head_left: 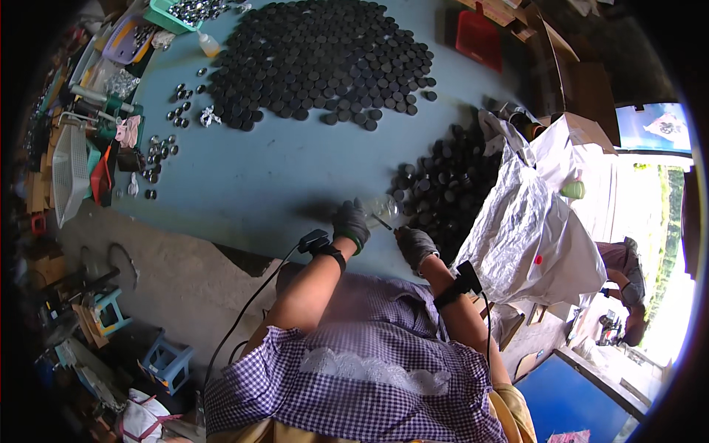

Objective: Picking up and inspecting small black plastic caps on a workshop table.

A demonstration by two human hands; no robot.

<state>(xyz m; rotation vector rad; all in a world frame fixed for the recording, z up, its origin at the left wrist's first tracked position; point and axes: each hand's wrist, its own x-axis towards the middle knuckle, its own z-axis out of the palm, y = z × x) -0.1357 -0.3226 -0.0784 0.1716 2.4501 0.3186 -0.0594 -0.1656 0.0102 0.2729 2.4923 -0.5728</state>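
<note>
Both my hands wear dark grey gloves above the blue-green table (266,170), near its front edge. My left hand (349,224) is closed against the side of a clear, rounded, see-through piece (384,207), whose kind I cannot make out. Pinched in my right hand (416,246) is a thin dark stick-like tool (381,221), its far end reaching up to the clear piece. Just beyond my right hand lies a heap of black round caps (443,181). Many more black discs (317,59) lie close together, mostly flat, across the far part of the table.
Small shiny metal parts (159,150) lie at the table's left, near a squeeze bottle (209,46) and a green basket (168,16). A red dustpan-like tray (478,38) stands far right. Silvery sheeting (524,229) hangs beside the heap. Another person's arm (628,288) shows at right.
</note>
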